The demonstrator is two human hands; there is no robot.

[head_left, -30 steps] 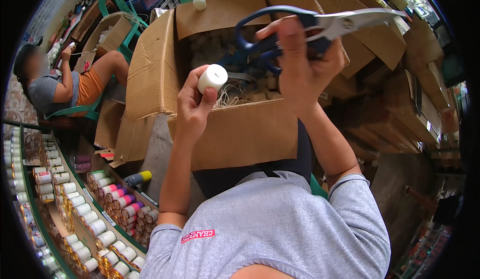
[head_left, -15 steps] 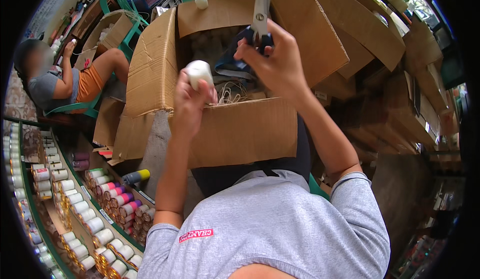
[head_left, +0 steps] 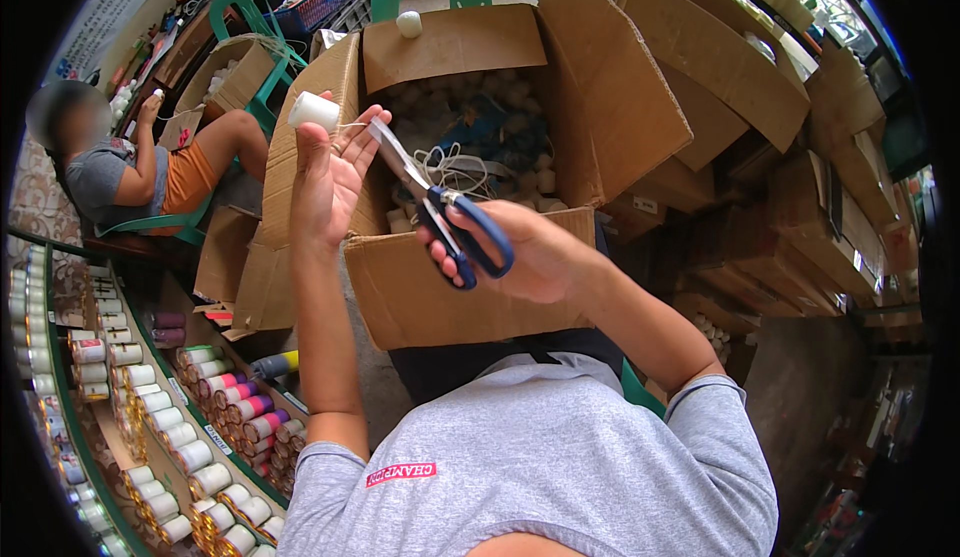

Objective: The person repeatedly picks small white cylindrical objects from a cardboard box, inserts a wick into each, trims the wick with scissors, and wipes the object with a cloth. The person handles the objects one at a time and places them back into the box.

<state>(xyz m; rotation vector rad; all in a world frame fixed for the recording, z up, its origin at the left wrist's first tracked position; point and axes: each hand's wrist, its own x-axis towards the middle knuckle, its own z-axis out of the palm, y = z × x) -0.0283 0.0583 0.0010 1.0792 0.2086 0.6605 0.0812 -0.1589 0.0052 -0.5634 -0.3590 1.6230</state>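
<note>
A short white candle point(head_left: 315, 111) rests against the thumb of my left hand point(head_left: 332, 195), whose other fingers stretch upward over the box's left side. A thin pale wick point(head_left: 348, 125) runs from the candle toward the scissors. My right hand point(head_left: 535, 249) grips scissors point(head_left: 436, 195) by their dark blue handles. The blade tips lie close beside the fingers of my left hand, at the wick; whether they touch it I cannot tell. Beneath both hands stands an open cardboard box point(head_left: 470, 297) holding many white candles point(head_left: 520, 92), a blue wrapping and loose white string point(head_left: 455, 169).
One white candle point(head_left: 409, 24) sits on the box's far flap. At left a person point(head_left: 130, 172) sits on a green chair, holding something small and white. Racks of white and coloured cylinders point(head_left: 190, 457) stand at lower left. Cardboard boxes point(head_left: 810, 227) are stacked at right.
My left hand has moved up and left with the candle, turning it so the wick shows. The scissors have swung down and left, from pointing upward to lying beside the left fingers.
</note>
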